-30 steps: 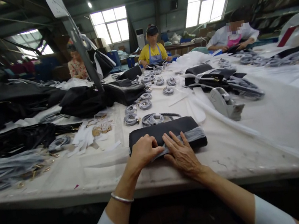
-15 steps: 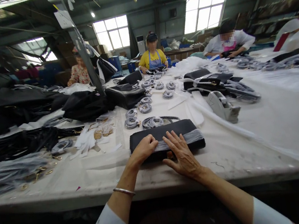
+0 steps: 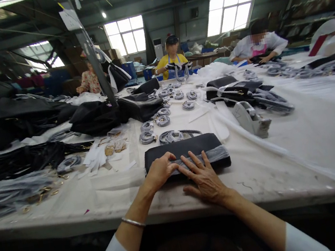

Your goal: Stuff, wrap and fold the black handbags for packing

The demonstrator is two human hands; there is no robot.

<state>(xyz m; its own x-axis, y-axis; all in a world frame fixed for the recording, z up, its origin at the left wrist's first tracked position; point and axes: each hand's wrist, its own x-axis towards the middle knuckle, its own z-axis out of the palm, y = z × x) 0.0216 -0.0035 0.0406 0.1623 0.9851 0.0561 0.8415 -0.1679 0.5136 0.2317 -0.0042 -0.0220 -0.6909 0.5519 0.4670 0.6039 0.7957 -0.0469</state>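
A flat black bag point(image 3: 187, 148) lies on the white-covered table point(image 3: 304, 149) right before me, with a grey translucent wrap point(image 3: 214, 154) along its near edge. My left hand point(image 3: 159, 172) rests on the bag's near left part with the fingers curled down onto the wrap. My right hand point(image 3: 203, 176) lies flat beside it, fingers stretched out over the wrap and the bag's near edge. A metal bangle point(image 3: 133, 222) sits on my left wrist.
Coiled wrapped straps point(image 3: 163, 119) lie in a row behind the bag. Black bags and straps point(image 3: 30, 156) pile up at the left. A grey tape dispenser point(image 3: 249, 119) stands to the right. A slanted metal post point(image 3: 90, 52) rises from the table. Three people work at the far end.
My right hand has slid a little toward me along the wrap. The left hand stays on the bag. A person at the far end has lifted a bag.
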